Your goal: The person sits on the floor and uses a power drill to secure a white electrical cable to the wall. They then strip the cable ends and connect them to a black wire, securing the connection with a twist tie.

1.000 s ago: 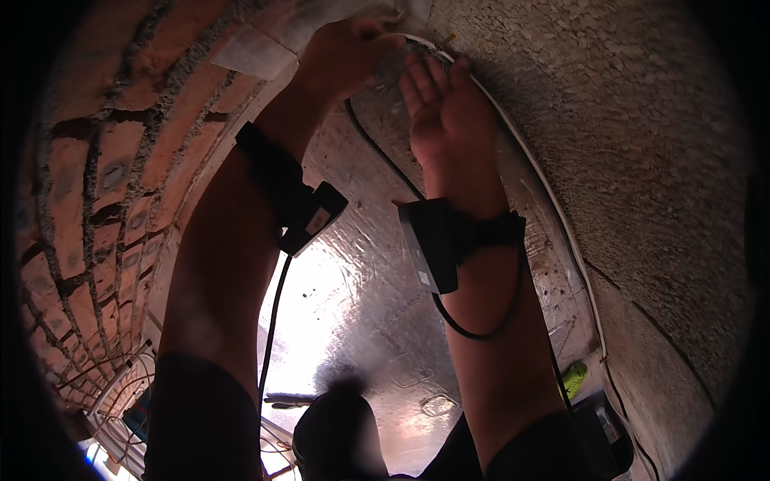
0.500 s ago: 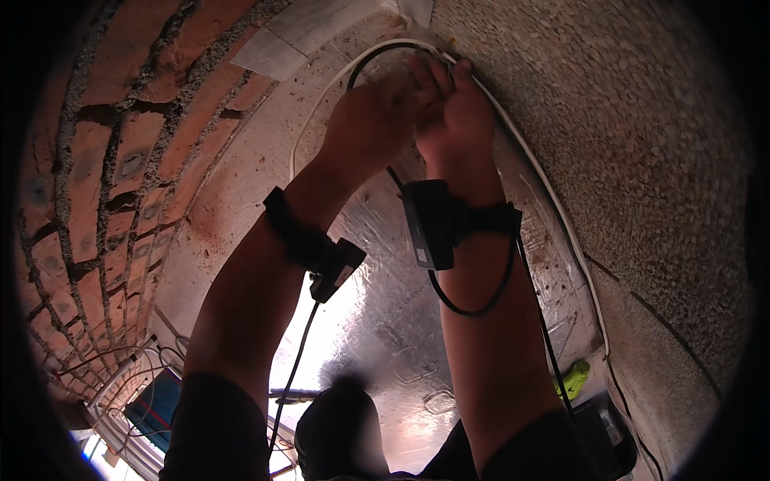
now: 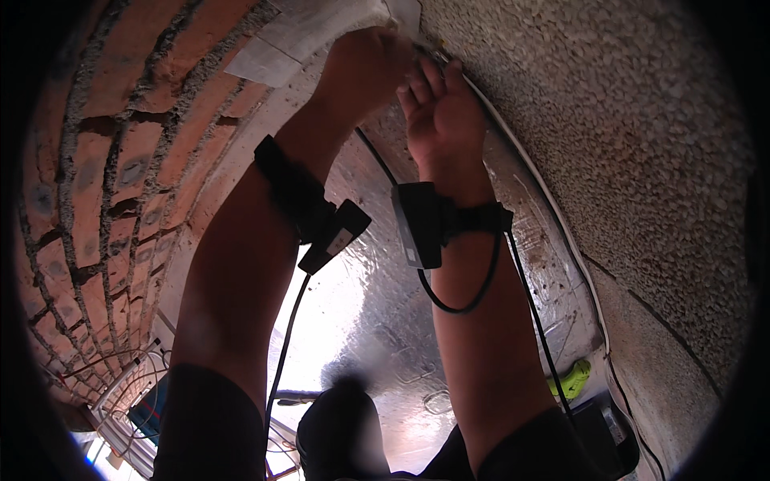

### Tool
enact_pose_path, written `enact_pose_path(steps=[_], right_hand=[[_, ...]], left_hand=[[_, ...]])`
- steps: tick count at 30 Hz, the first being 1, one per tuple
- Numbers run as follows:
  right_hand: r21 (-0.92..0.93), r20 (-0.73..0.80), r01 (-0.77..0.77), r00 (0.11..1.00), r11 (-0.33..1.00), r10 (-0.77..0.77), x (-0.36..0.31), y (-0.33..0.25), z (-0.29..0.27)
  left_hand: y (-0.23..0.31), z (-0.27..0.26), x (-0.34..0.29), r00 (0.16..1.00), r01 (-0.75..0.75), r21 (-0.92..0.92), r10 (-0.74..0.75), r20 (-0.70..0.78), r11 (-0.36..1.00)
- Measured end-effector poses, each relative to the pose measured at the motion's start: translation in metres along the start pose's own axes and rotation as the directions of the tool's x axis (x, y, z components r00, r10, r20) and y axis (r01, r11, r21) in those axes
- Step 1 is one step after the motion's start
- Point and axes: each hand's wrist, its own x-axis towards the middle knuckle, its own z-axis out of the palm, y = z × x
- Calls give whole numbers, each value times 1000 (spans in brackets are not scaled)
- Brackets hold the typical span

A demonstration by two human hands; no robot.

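My left hand (image 3: 365, 68) is curled at the top of the view with its back toward me. Its fingertips are blurred and mostly hidden, so what they close on cannot be made out. A black cable (image 3: 375, 155) runs from behind this hand down toward my right wrist. Beside it, my right hand (image 3: 447, 120) lies palm up, its fingers slightly bent and apart. A white cable (image 3: 513, 140) passes behind the right fingertips and along the pebbled wall. Black strapped devices sit on the left wrist (image 3: 301, 192) and right wrist (image 3: 417, 224).
A brick wall (image 3: 132, 160) rises on the left, a pebble-textured wall (image 3: 577, 104) on the right. Between them lies a shiny metallic surface (image 3: 393, 297). A pale flat piece (image 3: 265, 60) is at upper left. A yellow-green object (image 3: 571, 381) lies at lower right.
My left hand has moved up and away from my right palm. The black cable's loop above the hands no longer shows. The right hand has shifted slightly left, its palm more exposed.
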Motion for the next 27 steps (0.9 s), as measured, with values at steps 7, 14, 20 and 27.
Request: enact_pose_path(steps=[7,14,20,27], right_hand=[[-47,99,41,994,998,-36,-3,2,-4],[-55,194,46,980,997,-35,-4,6,-7],[-54,222,64,974,996,-51,-5,1,-13],[-60,227,41,974,997,-26,-8,1,-11]], left_hand=[[5,7,11,993,108,-125,-113,-39,986],[26,2,1,992,22,53,-16,-124,998],[24,2,-3,976,-177,285,206,-75,942],[17,-5,-3,951,-261,276,296,-92,925]])
